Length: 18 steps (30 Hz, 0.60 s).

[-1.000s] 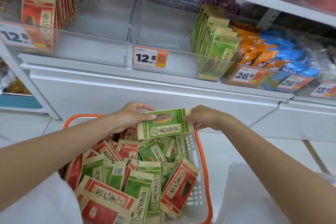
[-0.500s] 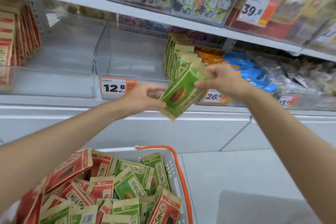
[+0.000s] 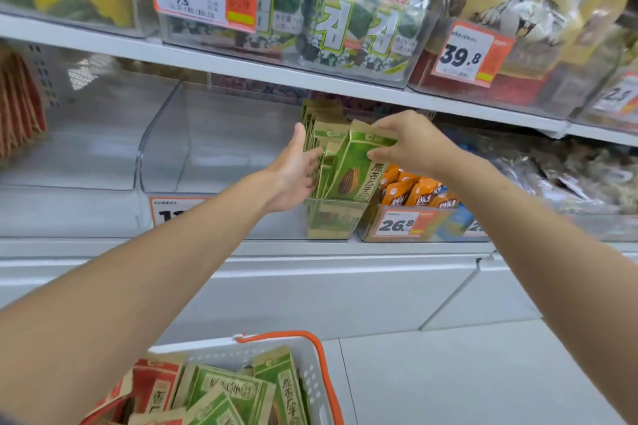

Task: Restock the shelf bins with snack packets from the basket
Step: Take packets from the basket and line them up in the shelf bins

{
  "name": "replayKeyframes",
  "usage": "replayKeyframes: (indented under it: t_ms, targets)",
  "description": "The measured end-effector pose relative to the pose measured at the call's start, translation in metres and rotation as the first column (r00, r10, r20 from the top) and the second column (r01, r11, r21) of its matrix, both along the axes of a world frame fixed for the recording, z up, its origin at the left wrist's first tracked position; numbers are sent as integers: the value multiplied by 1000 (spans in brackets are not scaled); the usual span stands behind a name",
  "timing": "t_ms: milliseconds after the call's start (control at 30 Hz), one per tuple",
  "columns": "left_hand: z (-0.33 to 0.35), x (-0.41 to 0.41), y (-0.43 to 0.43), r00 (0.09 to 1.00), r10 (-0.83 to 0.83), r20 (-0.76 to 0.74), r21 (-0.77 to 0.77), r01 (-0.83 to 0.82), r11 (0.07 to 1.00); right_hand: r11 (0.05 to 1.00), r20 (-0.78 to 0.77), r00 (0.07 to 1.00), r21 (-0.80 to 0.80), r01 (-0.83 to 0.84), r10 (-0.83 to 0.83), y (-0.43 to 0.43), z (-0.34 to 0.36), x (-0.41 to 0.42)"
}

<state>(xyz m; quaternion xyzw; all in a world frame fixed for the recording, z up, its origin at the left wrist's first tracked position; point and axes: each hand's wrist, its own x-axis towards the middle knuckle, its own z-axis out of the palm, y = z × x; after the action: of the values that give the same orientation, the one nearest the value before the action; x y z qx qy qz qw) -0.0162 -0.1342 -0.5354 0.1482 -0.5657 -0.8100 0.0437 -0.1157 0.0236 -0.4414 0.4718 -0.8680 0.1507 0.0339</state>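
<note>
My right hand (image 3: pixel 411 143) pinches the top of a green snack packet (image 3: pixel 355 171) that stands at the front of a row of green packets (image 3: pixel 321 128) in a clear shelf bin (image 3: pixel 221 148). With its fingers straight, my left hand (image 3: pixel 295 167) presses against the left side of that row. The left part of the bin holds nothing. A white basket with an orange rim (image 3: pixel 310 376) sits at the bottom, with several green and red packets (image 3: pixel 224 390) in it.
To the left stands an empty clear bin (image 3: pixel 86 134), with red packets (image 3: pixel 19 110) at the far left. Orange and blue packets (image 3: pixel 417 191) fill the bin on the right. The shelf above (image 3: pixel 241 65) carries seaweed packs and price tags. White cabinet fronts run below.
Both hands lifted the green packet from the basket up into the bin. My right hand now holds it in the row. My left hand let go and presses the row's side.
</note>
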Motion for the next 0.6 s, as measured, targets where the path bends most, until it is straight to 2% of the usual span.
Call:
replayKeyframes:
  t_ms: [333, 600]
  targets:
    - [-7, -1, -4, 1000, -3, 6, -37, 3, 999, 983, -101, 995, 180, 37, -19, -7, -21, 6]
    - [1, 0, 3, 998, -66, -2, -97, 65, 993, 981, -113, 992, 192, -33, 55, -11, -15, 2]
